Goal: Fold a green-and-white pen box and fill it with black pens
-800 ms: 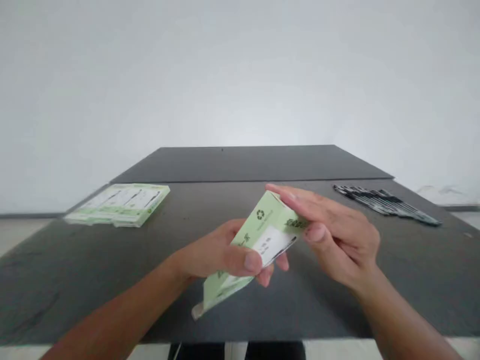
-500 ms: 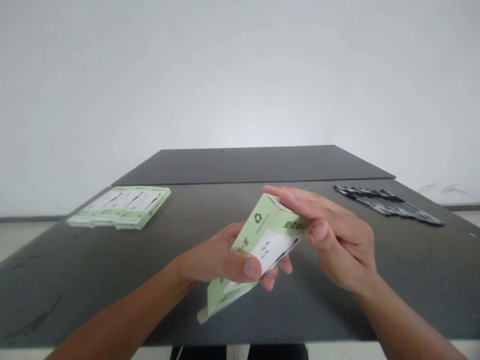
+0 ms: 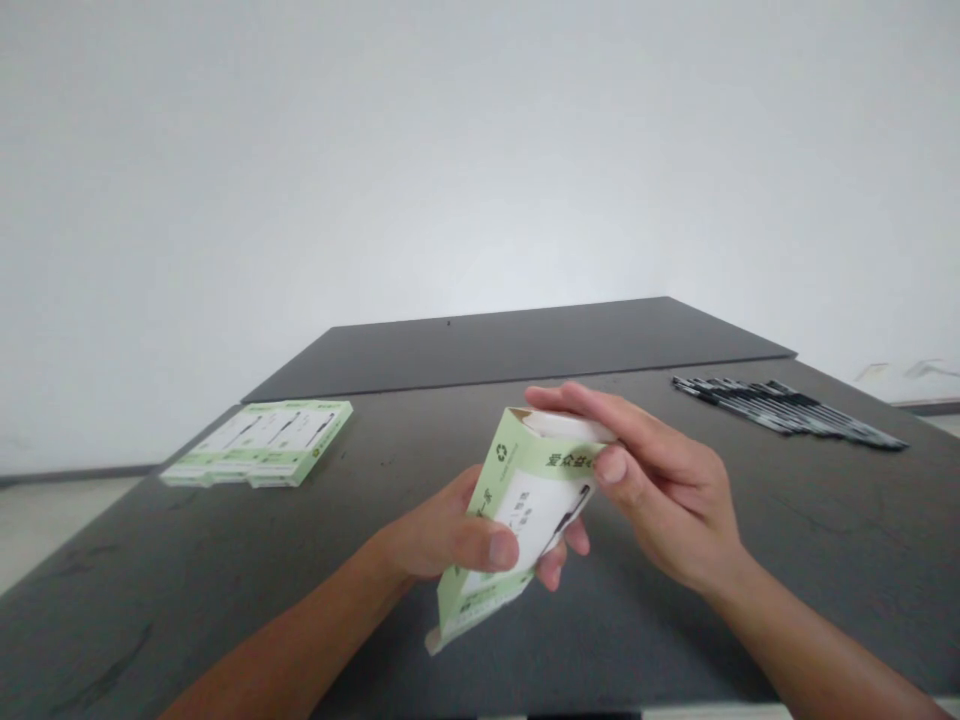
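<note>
My left hand (image 3: 457, 535) is closed around a green-and-white pen box (image 3: 517, 515), thumb across its printed front and fingertips showing past the far side. The box is held tilted above the table. At its upper end, my right hand (image 3: 660, 480) has its fingers over the white end flap (image 3: 566, 427) and its thumb against the front edge. A narrow gap shows at the left corner of that end. From the lower end a small flap (image 3: 435, 640) sticks out. What is inside the box is hidden.
On the dark table (image 3: 360, 620), several similar pen boxes (image 3: 259, 440) lie side by side at the left. A row of several black-and-clear pens (image 3: 787, 410) lies at the right. A raised dark panel (image 3: 517, 345) runs along the back, before a pale wall (image 3: 480, 150).
The upper flap, nearly flat before, now shows more of its white face and a gap at the corner. My right fingers have shifted slightly left. The whole view has tilted a little.
</note>
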Action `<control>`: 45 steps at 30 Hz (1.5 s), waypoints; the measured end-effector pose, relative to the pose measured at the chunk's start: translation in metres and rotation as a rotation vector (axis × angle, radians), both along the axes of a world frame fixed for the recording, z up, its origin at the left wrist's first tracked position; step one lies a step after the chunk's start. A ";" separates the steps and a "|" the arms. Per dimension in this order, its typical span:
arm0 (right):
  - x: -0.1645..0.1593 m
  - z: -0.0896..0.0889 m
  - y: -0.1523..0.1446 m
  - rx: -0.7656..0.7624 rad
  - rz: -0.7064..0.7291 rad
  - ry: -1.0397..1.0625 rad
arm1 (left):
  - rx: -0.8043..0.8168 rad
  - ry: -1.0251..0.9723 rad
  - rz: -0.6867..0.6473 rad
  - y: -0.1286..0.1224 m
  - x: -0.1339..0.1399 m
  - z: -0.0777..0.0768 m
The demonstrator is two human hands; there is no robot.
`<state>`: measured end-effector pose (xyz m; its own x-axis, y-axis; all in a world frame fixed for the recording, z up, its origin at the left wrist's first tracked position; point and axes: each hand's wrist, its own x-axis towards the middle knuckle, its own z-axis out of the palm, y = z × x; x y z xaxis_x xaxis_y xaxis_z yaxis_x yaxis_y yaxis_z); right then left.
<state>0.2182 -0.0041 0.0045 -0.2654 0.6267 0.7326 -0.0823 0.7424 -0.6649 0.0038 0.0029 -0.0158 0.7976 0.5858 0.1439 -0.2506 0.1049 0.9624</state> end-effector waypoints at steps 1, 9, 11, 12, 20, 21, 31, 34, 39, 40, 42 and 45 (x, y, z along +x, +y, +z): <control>-0.001 0.000 0.001 -0.026 -0.016 0.045 | -0.026 -0.006 -0.003 0.000 0.000 -0.001; 0.001 0.011 0.009 -0.138 -0.134 0.188 | -0.156 -0.006 -0.011 0.002 -0.001 -0.001; 0.002 0.013 0.009 -0.124 -0.181 0.131 | -0.155 0.003 -0.021 0.002 -0.002 0.000; 0.002 0.013 0.009 -0.108 -0.194 0.113 | -0.159 0.000 -0.023 0.002 -0.002 0.000; 0.003 0.017 0.010 -0.198 -0.162 0.092 | -0.223 0.009 -0.051 -0.001 -0.003 0.001; 0.004 0.016 0.010 -0.176 -0.146 0.082 | -0.227 0.007 -0.047 -0.001 -0.003 0.002; 0.006 0.013 0.015 -0.041 -0.068 0.066 | -0.221 -0.042 -0.072 -0.001 -0.005 0.002; 0.003 0.015 0.016 -0.067 -0.059 0.092 | -0.221 -0.039 -0.081 0.000 -0.005 0.001; 0.000 0.017 0.014 -0.068 -0.155 0.132 | -0.244 -0.042 -0.075 0.001 -0.008 0.001; 0.000 0.017 0.014 -0.031 -0.190 0.128 | -0.246 -0.044 -0.072 0.001 -0.008 0.002; 0.000 0.017 0.013 0.053 -0.235 0.104 | -0.249 -0.049 -0.063 0.001 -0.009 0.003; 0.003 0.016 0.012 0.106 -0.251 0.060 | -0.246 -0.046 -0.061 0.000 -0.009 0.005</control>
